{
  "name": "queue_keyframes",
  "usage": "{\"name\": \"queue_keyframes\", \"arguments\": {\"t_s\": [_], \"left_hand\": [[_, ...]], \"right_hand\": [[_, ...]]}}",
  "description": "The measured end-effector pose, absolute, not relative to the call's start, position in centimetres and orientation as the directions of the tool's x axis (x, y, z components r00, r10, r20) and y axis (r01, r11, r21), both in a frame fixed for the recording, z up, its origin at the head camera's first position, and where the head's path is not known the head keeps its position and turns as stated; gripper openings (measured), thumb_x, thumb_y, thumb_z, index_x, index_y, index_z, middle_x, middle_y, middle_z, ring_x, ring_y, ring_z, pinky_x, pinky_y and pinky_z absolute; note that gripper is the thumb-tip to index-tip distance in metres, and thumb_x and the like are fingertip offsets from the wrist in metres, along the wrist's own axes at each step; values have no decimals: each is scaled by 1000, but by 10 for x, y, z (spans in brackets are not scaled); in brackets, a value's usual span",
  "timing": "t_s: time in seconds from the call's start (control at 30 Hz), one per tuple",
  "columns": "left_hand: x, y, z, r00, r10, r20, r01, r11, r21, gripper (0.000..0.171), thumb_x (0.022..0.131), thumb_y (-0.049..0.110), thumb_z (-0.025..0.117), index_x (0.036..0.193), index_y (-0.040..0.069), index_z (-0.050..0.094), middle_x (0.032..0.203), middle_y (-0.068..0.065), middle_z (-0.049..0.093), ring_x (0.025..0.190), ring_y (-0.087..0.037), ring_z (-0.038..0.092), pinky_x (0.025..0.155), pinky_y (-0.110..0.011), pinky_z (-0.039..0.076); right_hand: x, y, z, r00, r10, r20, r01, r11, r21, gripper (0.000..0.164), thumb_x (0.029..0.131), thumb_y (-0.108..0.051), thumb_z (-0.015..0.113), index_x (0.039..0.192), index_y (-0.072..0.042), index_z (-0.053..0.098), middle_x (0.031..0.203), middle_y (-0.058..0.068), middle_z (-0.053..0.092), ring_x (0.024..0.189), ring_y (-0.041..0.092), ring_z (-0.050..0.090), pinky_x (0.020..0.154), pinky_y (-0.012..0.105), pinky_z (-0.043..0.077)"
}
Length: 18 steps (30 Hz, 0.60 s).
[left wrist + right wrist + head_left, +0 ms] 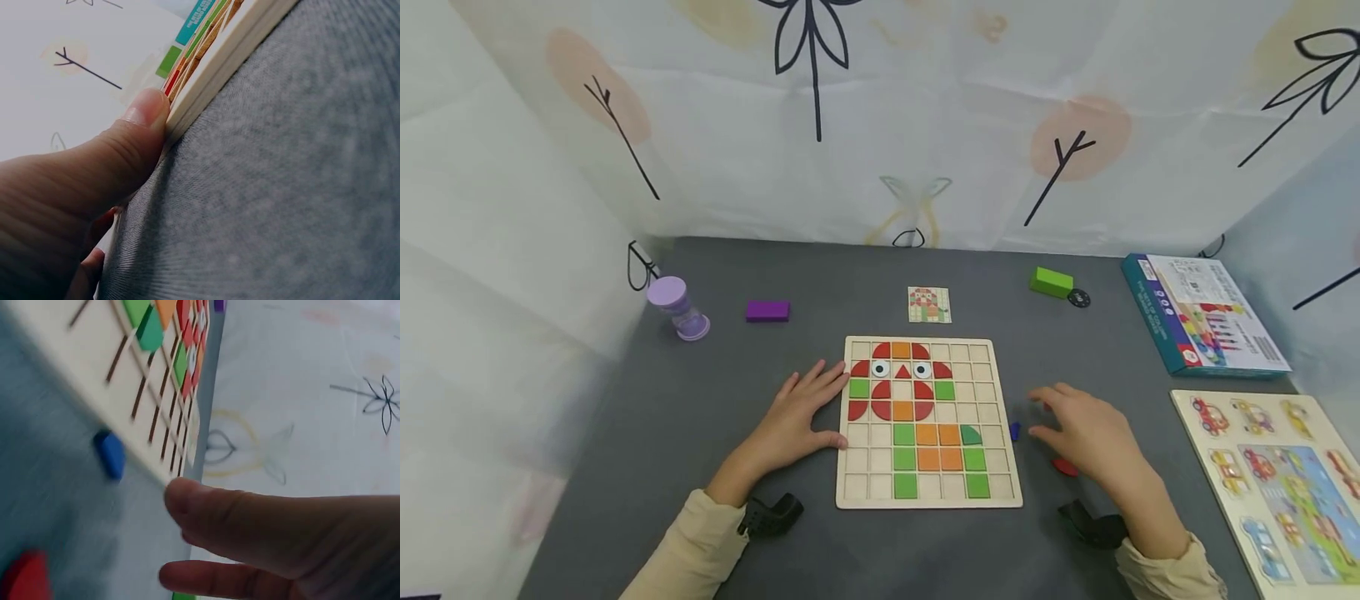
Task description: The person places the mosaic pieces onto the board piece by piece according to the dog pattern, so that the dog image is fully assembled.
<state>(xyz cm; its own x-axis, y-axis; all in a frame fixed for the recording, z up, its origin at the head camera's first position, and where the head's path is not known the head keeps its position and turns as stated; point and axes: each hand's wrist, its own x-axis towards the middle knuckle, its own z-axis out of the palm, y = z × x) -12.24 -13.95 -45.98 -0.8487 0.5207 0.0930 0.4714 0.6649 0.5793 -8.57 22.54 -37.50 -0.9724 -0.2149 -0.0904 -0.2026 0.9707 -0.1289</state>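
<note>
A wooden grid board (880, 492) lies flat on the grey table, with red, orange and green tiles and two eye tiles set in its squares. My left hand (793, 417) touches the board's left edge with thumb and fingertips, fingers spread; in the left wrist view the thumb (147, 112) presses that edge. To the right of the board, my right hand (1086, 429) hovers with loosely bent fingers and nothing between them. A blue piece (110, 455) lies beside the board's right edge. A red piece (1064, 467) lies under the right hand.
A small pattern card (929, 305) lies behind the board. Farther out are a purple block (767, 312), a purple sand timer (681, 308), a green block (1051, 282), a black disc (1078, 298), a box (1213, 317) and a picture puzzle board (1232, 492).
</note>
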Motion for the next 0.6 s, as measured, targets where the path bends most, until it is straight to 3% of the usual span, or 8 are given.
{"name": "queue_keyframes", "arguments": {"t_s": [0.27, 0.43, 0.6], "left_hand": [[-124, -143, -461, -854, 514, 87, 463, 671, 579, 90, 65, 51, 66, 138, 19, 26, 144, 5, 19, 133, -20, 7, 102, -48, 1], [-125, -142, -462, -852, 517, 86, 464, 669, 581, 90, 65, 52, 66, 138, 19, 26, 144, 5, 19, 133, -20, 7, 102, -48, 1], [-125, -141, -462, -852, 517, 84, 464, 669, 581, 90, 65, 52, 66, 138, 19, 26, 144, 6, 19, 133, -20, 7, 102, -48, 1]], "right_hand": [[-58, 255, -385, -956, -121, -267, -91, 988, -122, 42, 65, -24, 74, 102, -11, 61, 96, 6, 60, 81, 22, 57, 65, 44, 44], [-52, 259, -394, -960, -135, -246, -97, 982, -159, 33, 66, -10, 73, 96, -12, 59, 73, -2, 53, 63, 13, 48, 52, 33, 40], [-51, 258, -397, -966, -143, -213, -107, 979, -172, 24, 68, -11, 72, 87, -14, 58, 62, -5, 43, 54, 10, 39, 47, 27, 31]]}}
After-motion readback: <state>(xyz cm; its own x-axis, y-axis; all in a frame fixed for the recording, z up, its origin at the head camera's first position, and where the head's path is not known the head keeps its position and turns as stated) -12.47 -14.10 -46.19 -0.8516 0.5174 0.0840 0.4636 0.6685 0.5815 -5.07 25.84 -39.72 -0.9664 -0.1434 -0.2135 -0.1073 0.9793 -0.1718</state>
